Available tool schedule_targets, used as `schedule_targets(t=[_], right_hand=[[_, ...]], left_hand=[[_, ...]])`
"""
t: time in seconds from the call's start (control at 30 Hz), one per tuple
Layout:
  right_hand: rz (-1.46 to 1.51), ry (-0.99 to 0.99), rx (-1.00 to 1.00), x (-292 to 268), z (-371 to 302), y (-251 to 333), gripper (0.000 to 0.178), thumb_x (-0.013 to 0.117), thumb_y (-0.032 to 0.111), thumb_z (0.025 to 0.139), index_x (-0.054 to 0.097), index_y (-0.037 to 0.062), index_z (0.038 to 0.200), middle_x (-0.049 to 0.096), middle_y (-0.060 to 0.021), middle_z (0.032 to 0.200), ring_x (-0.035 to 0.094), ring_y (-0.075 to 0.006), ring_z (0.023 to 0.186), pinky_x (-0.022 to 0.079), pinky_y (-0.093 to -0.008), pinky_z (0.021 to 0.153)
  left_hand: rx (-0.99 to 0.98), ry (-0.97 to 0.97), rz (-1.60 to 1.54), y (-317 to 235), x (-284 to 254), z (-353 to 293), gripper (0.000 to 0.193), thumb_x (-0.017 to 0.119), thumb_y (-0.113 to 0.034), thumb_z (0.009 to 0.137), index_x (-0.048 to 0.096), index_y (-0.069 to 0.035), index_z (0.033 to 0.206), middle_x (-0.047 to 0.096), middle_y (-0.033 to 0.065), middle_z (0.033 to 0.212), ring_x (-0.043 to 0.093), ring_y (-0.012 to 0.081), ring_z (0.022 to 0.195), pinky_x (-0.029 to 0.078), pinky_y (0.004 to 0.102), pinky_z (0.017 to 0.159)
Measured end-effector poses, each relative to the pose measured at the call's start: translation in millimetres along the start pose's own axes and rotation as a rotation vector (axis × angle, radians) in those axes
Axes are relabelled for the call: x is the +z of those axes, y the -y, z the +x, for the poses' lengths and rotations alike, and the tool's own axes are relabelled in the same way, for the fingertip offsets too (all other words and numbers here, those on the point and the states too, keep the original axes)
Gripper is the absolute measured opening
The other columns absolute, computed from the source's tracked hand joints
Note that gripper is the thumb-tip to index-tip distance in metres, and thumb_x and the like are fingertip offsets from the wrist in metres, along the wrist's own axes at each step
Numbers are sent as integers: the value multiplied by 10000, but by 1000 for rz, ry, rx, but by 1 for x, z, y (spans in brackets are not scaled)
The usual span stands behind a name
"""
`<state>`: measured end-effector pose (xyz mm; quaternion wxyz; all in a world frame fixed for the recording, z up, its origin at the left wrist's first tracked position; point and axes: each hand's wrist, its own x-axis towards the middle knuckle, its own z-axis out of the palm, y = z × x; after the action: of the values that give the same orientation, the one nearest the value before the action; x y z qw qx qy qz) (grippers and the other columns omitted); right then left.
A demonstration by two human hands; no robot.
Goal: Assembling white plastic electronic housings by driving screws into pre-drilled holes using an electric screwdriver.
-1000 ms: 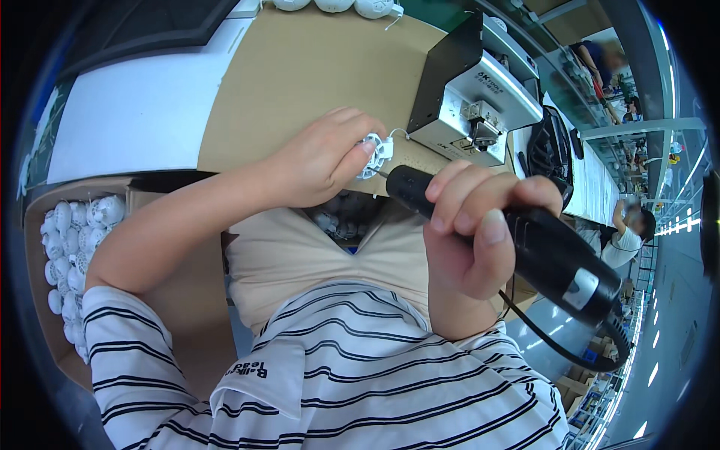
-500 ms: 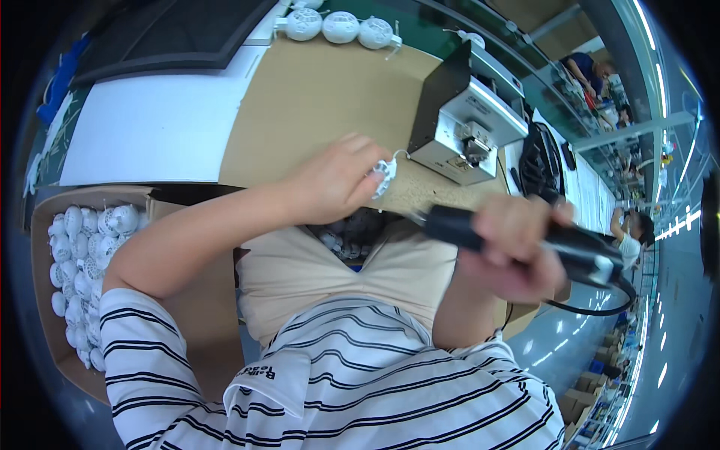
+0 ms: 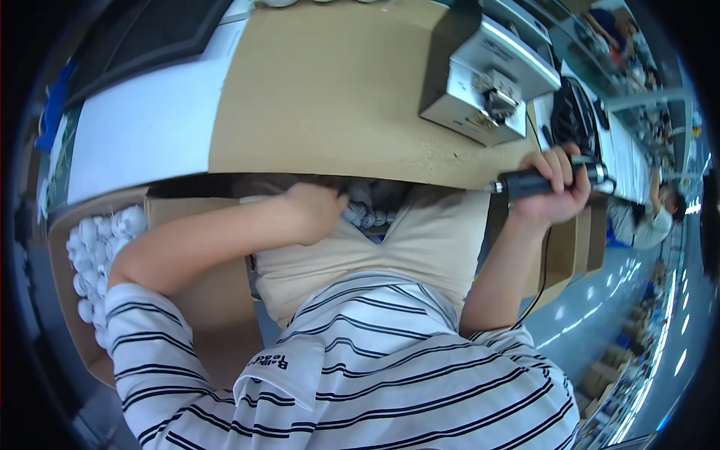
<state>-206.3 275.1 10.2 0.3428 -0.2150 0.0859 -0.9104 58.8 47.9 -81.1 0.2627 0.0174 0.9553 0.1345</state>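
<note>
My right hand (image 3: 555, 184) grips a black corded electric screwdriver (image 3: 525, 184). The tool lies nearly level, its metal tip pointing left by the table's front edge. My left hand (image 3: 319, 214) is low over my lap, just under that edge, with its fingers bent. Their tips are hidden, so whether they hold anything does not show. Beside it, in the dark gap between my legs, are several white round plastic parts (image 3: 367, 215). A metal screw feeder (image 3: 480, 94) stands on the brown board (image 3: 330, 97) covering the table, ahead of the right hand.
At my left, a cardboard box (image 3: 71, 300) holds many white round parts (image 3: 97, 259). A white sheet (image 3: 150, 120) and a dark panel (image 3: 142, 45) lie on the table's left. A black bag (image 3: 574, 112) is right of the feeder. Other people work farther right.
My left hand has dropped from the board to my lap; the white part it held no longer shows. The screwdriver has moved up and right in my right hand. The view has shifted.
</note>
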Motion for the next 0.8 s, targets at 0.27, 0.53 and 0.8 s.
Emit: schedule_targets(t=[0.27, 0.53, 0.8], right_hand=[[-16, -182, -34, -46, 3, 2, 220, 550, 187, 922, 582, 55, 1096, 466, 26, 687, 436, -88, 564, 428, -307, 644], [34, -165, -13, -50, 9, -12, 230, 535, 198, 950, 571, 64, 1134, 464, 9, 694, 436, -97, 562, 435, -311, 614], [59, -54, -3, -52, 11, -18, 247, 524, 183, 977, 516, 51, 1185, 453, 13, 724, 443, -90, 585, 476, -311, 673]], left_hand=[[566, 34, -489, -2, -112, -44, 370, 620, -191, 949, 600, 44, 1233, 671, 174, 1156, 644, 379, 1007, 518, 419, 907], [-13, -920, -239, 72, -199, -37, 320, 702, -123, 860, 660, -15, 1158, 684, 105, 1169, 631, 276, 996, 504, 349, 884], [-575, -785, 319, 184, -233, 8, 617, 802, -275, 756, 608, -29, 1288, 675, 158, 1207, 632, 356, 1044, 517, 423, 907]])
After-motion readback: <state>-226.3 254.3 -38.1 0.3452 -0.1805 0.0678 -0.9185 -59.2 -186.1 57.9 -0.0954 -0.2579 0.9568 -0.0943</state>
